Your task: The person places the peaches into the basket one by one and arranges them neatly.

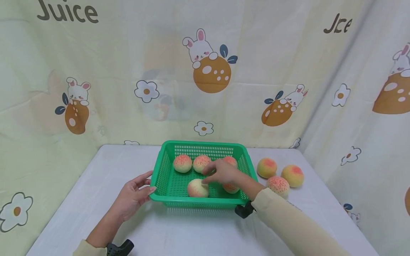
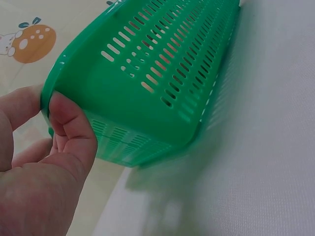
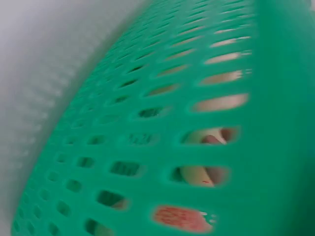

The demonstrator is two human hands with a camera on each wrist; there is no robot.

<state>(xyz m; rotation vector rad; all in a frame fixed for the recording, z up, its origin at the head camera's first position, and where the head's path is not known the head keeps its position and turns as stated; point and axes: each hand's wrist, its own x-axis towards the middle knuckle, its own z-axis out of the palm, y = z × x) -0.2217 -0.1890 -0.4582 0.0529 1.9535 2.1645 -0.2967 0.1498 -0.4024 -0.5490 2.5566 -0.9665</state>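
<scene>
A green slotted basket (image 1: 166, 170) stands mid-table with several pink-speckled peaches in it. My right hand (image 1: 208, 177) reaches in over the right wall, and its fingertips touch the top of the front peach (image 1: 196, 189), which lies on the basket floor. Another peach (image 1: 231, 188) lies partly hidden under that hand. My left hand (image 1: 148, 183) holds the basket's front-left corner, and the left wrist view shows the thumb (image 2: 69, 123) pressed under the rim (image 2: 88, 54). The right wrist view is a blurred close-up of the basket wall (image 3: 147, 128), with fingers faintly seen through the slots.
Three more peaches (image 1: 267, 168) (image 1: 292, 175) (image 1: 278, 185) lie on the white table (image 1: 105, 170) right of the basket. Printed curtains close off the back and both sides. Bare tabletop lies to the left and in front of the basket.
</scene>
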